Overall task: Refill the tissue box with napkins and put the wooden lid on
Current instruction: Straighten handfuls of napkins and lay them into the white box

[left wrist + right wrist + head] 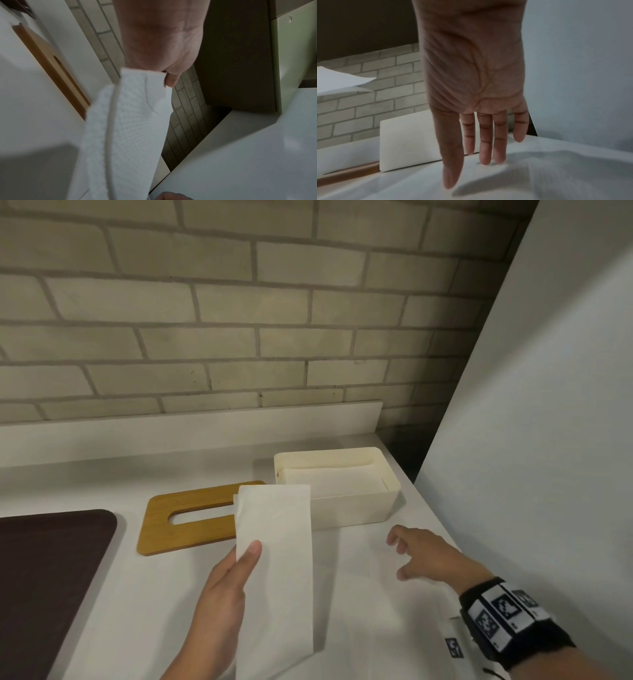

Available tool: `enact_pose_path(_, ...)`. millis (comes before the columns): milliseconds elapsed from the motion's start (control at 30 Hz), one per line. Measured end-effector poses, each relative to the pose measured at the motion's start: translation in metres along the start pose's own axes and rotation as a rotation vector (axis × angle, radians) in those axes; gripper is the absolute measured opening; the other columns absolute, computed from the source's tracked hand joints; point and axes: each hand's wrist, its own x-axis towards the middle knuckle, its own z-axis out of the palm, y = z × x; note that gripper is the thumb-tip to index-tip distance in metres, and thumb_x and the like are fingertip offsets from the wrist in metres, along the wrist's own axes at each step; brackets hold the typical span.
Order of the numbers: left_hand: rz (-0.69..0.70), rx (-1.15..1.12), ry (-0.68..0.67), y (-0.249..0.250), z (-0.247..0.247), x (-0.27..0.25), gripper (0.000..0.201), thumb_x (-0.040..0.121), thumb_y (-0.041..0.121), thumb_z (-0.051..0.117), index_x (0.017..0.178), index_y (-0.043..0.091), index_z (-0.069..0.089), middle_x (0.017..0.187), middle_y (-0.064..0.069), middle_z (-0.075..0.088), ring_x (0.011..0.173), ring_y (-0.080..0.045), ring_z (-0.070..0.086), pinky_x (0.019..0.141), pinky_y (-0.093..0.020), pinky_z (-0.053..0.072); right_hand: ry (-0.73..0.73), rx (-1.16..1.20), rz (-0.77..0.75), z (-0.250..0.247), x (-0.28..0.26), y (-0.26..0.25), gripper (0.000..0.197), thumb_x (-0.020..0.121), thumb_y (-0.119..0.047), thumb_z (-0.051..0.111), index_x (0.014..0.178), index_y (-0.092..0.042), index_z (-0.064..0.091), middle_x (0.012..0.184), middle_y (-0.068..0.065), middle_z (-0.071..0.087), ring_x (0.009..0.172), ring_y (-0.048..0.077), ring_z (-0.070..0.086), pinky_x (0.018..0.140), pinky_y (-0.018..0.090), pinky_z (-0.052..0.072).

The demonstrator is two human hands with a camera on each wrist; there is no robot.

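Left hand [226, 583] pinches a stack of folded napkins [275, 570], thumb on top, other fingers hidden under the paper; the left wrist view shows the thumb [170, 80] clamping the stack's edge. The napkins' long axis runs 12 to 6 in the head view, near end cut off by the bottom edge. The tissue box [356, 510], open-topped, sits at about 1 o'clock from the left hand, its long axis roughly 9 to 3, so the stack looks crosswise to the box and likely needs about a quarter turn before it drops in. White paper already lies inside the box; how full it is I can't tell. The wooden lid [186, 517] lies flat on the counter [144, 611] at 9 o'clock from the box, just beside it, right end hidden behind the napkins. Right hand [424, 556] holds nothing, fingers straight and slightly spread, hovering low over the counter at 6 o'clock from the box; touching or not is unclear. Right hand is nearer the box, left nearer the lid. A dark mat [51, 577] is cut off at the left edge. Lid step not yet done.
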Motion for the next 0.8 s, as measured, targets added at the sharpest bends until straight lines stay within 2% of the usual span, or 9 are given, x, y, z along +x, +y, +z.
enact_pose_path(133, -0.03, 0.057, 0.027, 0.002, 0.006, -0.003, 0.01, 0.091, 0.038, 0.05, 0.092, 0.034, 0.059, 0.102, 0.005, 0.067, 0.099, -0.022, 0.06, 0.098, -0.043, 0.041, -0.016, 0.007, -0.025, 0.006, 0.007, -0.001, 0.048, 0.074, -0.019, 0.074, 0.114, -0.027, 0.049, 0.092, -0.009, 0.05, 0.086, 0.01, 0.051, 0.078, 0.022, 0.036)
enact_pose_path(200, -0.042, 0.065, 0.032, 0.002, 0.008, -0.005, 0.01, 0.092, 0.038, 0.049, 0.09, 0.034, 0.058, 0.101, 0.007, 0.066, 0.099, -0.022, 0.059, 0.098, -0.041, 0.04, -0.031, 0.0, -0.049, 0.004, 0.009, -0.003, 0.039, 0.074, -0.017, 0.073, 0.106, -0.026, 0.053, 0.087, -0.01, 0.047, 0.08, 0.008, 0.047, 0.07, 0.02, 0.035)
enact_pose_path(267, -0.037, 0.061, 0.032, 0.002, 0.009, -0.005, 0.011, 0.093, 0.036, 0.048, 0.089, 0.034, 0.058, 0.094, 0.01, 0.065, 0.091, -0.015, 0.058, 0.094, -0.038, 0.038, -0.028, -0.041, -0.077, 0.003, 0.009, -0.005, 0.03, 0.073, -0.016, 0.071, 0.094, -0.029, 0.054, 0.09, -0.009, 0.047, 0.081, 0.007, 0.046, 0.067, 0.018, 0.035)
enact_pose_path(333, -0.044, 0.076, 0.029, 0.002, 0.012, -0.005, 0.012, 0.094, 0.035, 0.047, 0.087, 0.034, 0.056, 0.09, 0.012, 0.063, 0.084, -0.008, 0.056, 0.092, -0.036, 0.037, -0.011, -0.057, -0.093, 0.004, 0.009, -0.006, 0.025, 0.072, -0.015, 0.07, 0.085, -0.029, 0.054, 0.097, -0.006, 0.052, 0.09, 0.009, 0.05, 0.076, 0.02, 0.039)
enact_pose_path(433, -0.079, 0.077, 0.029, 0.001, 0.014, -0.005, 0.013, 0.094, 0.034, 0.048, 0.085, 0.033, 0.057, 0.089, 0.011, 0.063, 0.084, -0.01, 0.056, 0.092, -0.036, 0.037, 0.012, -0.042, -0.104, 0.007, 0.01, -0.005, 0.024, 0.073, -0.014, 0.068, 0.071, -0.03, 0.05, 0.097, -0.008, 0.056, 0.101, 0.011, 0.055, 0.091, 0.025, 0.042)
enact_pose_path(533, -0.093, 0.068, 0.021, 0.0, 0.015, -0.003, 0.012, 0.094, 0.032, 0.049, 0.087, 0.031, 0.059, 0.09, 0.01, 0.065, 0.086, -0.012, 0.058, 0.094, -0.036, 0.038, 0.067, -0.021, -0.156, 0.011, 0.009, -0.003, 0.032, 0.073, -0.014, 0.067, 0.068, -0.035, 0.045, 0.084, -0.016, 0.053, 0.091, 0.005, 0.055, 0.086, 0.02, 0.039)
enact_pose_path(633, -0.095, 0.067, 0.017, -0.001, 0.018, -0.001, 0.014, 0.095, 0.031, 0.047, 0.086, 0.03, 0.058, 0.089, 0.011, 0.063, 0.084, -0.008, 0.055, 0.094, -0.035, 0.035, 0.118, 0.004, -0.201, 0.012, 0.007, -0.002, 0.026, 0.071, -0.016, 0.071, 0.09, -0.031, 0.06, 0.079, -0.016, 0.05, 0.077, 0.0, 0.051, 0.075, 0.014, 0.037)
enact_pose_path(700, -0.098, 0.07, 0.017, -0.001, 0.019, -0.001, 0.014, 0.095, 0.031, 0.048, 0.086, 0.03, 0.059, 0.089, 0.011, 0.063, 0.085, -0.009, 0.056, 0.094, -0.034, 0.036, 0.123, -0.005, -0.22, 0.011, 0.006, -0.002, 0.022, 0.073, -0.018, 0.07, 0.087, -0.034, 0.064, 0.082, -0.016, 0.052, 0.084, 0.002, 0.054, 0.081, 0.017, 0.04)
enact_pose_path(800, -0.103, 0.089, 0.031, -0.002, 0.021, -0.002, 0.013, 0.094, 0.031, 0.049, 0.086, 0.031, 0.059, 0.09, 0.012, 0.062, 0.088, -0.014, 0.056, 0.094, -0.034, 0.036, 0.117, -0.033, -0.245, 0.011, 0.004, -0.003, 0.025, 0.075, -0.016, 0.069, 0.077, -0.036, 0.054, 0.099, -0.01, 0.055, 0.097, 0.007, 0.056, 0.09, 0.022, 0.042)
